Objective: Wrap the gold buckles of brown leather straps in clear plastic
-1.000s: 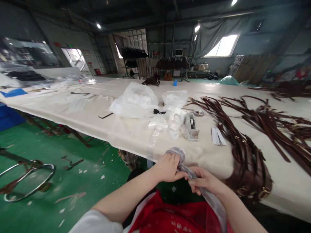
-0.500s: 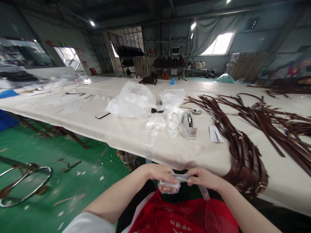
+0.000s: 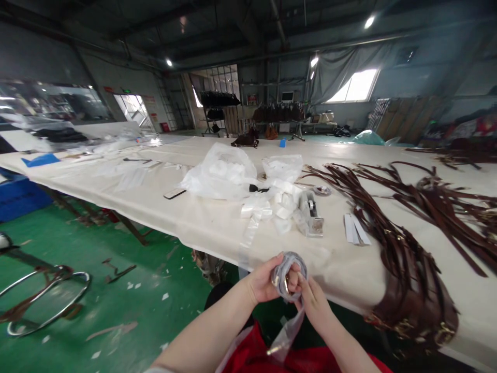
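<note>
In front of my body, near the table edge, I hold a coiled strap [image 3: 290,258] wrapped in hazy clear plastic. Gold-coloured metal shows inside the coil. My left hand [image 3: 265,282] grips its left side. The fingers of my right hand [image 3: 310,299] close on its lower right, and some fingers show through the middle of the ring. A loose plastic-covered tail [image 3: 288,331] hangs down towards my red apron, with a gold-coloured piece near its end. What lies inside the plastic is hard to make out.
A long table [image 3: 217,223] covered in pale cloth bears a clear plastic bag [image 3: 225,171], a tape dispenser [image 3: 311,220] and white paper strips [image 3: 354,229]. Bundled brown leather straps [image 3: 415,280] drape over the edge at right. A round metal stool base [image 3: 48,300] stands at left.
Both hands have risen towards the table edge. The plastic-wrapped coil has turned, so its open ring now faces me, and its tail hangs lower. My view has tilted slightly upward.
</note>
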A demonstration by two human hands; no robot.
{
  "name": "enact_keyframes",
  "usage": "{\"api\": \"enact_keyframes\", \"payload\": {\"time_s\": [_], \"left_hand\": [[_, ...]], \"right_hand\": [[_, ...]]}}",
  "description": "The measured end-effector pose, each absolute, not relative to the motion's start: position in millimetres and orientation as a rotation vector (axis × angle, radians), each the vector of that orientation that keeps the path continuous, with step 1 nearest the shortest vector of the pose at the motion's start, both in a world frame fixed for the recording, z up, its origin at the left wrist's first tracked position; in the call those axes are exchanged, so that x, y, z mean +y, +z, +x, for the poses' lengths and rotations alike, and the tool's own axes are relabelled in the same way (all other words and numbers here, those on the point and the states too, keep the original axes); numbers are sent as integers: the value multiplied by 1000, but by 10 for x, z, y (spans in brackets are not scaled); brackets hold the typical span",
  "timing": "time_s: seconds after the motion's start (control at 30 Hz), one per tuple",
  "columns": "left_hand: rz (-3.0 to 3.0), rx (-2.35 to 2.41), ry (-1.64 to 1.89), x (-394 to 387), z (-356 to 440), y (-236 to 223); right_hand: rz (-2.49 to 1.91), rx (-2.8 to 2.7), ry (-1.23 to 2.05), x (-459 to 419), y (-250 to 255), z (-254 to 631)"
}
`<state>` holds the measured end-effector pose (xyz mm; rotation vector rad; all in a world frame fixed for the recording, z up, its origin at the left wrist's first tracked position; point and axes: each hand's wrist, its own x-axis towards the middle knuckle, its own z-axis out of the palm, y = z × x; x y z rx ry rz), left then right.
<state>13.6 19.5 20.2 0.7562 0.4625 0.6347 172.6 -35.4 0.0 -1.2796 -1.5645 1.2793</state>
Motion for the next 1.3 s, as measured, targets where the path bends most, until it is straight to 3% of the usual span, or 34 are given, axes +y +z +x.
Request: {"api": "enact_keyframes", "payload": {"time_s": [0.23, 0.5, 0.67, 1.03, 1.2, 1.3], "left_hand": [[1200, 973, 690, 272, -49, 57], [1886, 663, 278, 177, 31, 353], [1778, 714, 473, 171, 13, 397], [1100, 1282, 1225, -37, 301, -50], [1118, 1227, 1062, -191, 262, -270], [1328, 1127, 880, -241, 174, -293]], "right_hand": [[-1562, -1970, 984, -460, 80, 2088], [-1491, -2107, 1109, -459, 212, 2049], [-1425, -1837, 1106, -439, 236, 2076], [-1451, -1408, 1178, -567, -256, 1537], [-1485, -1466, 1271, -431, -158, 1943], [-1453, -1747, 1562, -434, -13, 2280]]}}
